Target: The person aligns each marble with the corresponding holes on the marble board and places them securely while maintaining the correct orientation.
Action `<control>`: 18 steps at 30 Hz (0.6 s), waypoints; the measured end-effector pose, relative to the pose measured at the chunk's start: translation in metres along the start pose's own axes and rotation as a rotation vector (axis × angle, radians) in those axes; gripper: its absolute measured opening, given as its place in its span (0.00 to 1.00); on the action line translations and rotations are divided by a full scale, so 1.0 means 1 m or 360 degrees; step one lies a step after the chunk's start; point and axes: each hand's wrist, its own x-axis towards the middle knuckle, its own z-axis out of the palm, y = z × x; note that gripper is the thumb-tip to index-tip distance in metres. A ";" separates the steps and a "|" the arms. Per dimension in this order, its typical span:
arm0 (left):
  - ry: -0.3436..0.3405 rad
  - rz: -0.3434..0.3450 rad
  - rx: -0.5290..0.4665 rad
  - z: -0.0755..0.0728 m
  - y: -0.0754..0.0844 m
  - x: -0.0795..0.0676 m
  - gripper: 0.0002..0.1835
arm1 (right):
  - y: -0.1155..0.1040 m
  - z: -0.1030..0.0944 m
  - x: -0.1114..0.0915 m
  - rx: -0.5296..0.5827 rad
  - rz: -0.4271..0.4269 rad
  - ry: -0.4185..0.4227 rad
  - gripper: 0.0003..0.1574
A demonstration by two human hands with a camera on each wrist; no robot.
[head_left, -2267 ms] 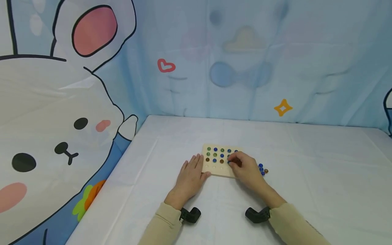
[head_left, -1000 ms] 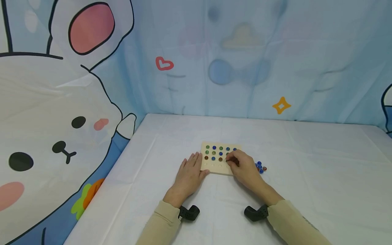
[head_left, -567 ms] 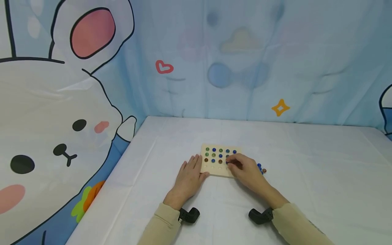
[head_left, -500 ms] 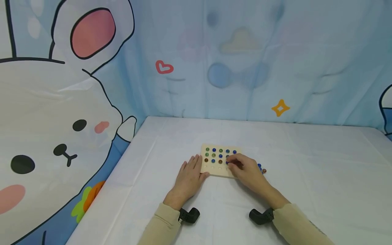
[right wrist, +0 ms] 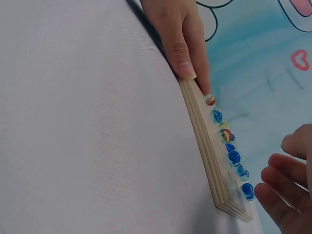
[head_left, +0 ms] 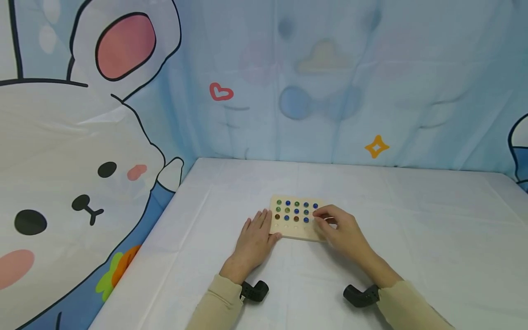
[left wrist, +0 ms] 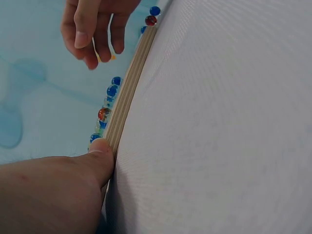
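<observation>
A pale wooden board (head_left: 297, 231) lies on the white table, with rows of glass marbles in its holes. Flat on the board's left edge rests my left hand (head_left: 255, 240), its fingers straight and its thumb along the near side. In the left wrist view that thumb (left wrist: 100, 151) touches the layered wood edge. Over the board's right part hovers my right hand (head_left: 340, 231), thumb and fingers apart. The right wrist view shows these fingers (right wrist: 285, 187) loosely bent, holding nothing visible. Just left of them, a blue marble (head_left: 306, 220) sits in the third row.
Beyond the board's right end, a loose red marble (left wrist: 151, 20) and a blue marble (left wrist: 155, 10) show in the left wrist view; the right hand covers that spot in the head view. A printed curtain (head_left: 247, 128) hangs behind the table.
My right hand has let go of the blue marble in the third row and shifted right, now covering the loose marbles from the head camera. The left hand stays put.
</observation>
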 end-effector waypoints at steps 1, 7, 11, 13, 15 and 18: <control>-0.0001 0.0000 -0.0002 0.000 0.000 0.000 0.37 | 0.000 -0.002 0.000 -0.0011 -0.0009 0.0013 0.08; -0.0009 -0.0002 -0.0009 0.001 -0.001 0.000 0.37 | -0.001 -0.012 -0.004 -0.0048 -0.0025 0.0066 0.07; -0.0007 -0.0001 -0.0006 0.002 -0.001 0.000 0.36 | -0.001 -0.018 -0.007 -0.0080 -0.0014 0.0083 0.07; -0.0006 -0.0001 -0.0005 0.002 -0.001 0.000 0.36 | -0.001 -0.022 -0.008 -0.0099 -0.0016 0.0097 0.07; -0.0003 -0.0002 -0.0007 0.002 -0.001 0.000 0.36 | -0.001 -0.026 -0.010 -0.0108 -0.0017 0.0120 0.07; -0.0002 -0.0003 -0.0009 0.002 -0.001 0.000 0.37 | 0.001 -0.032 -0.012 -0.0134 -0.0018 0.0144 0.08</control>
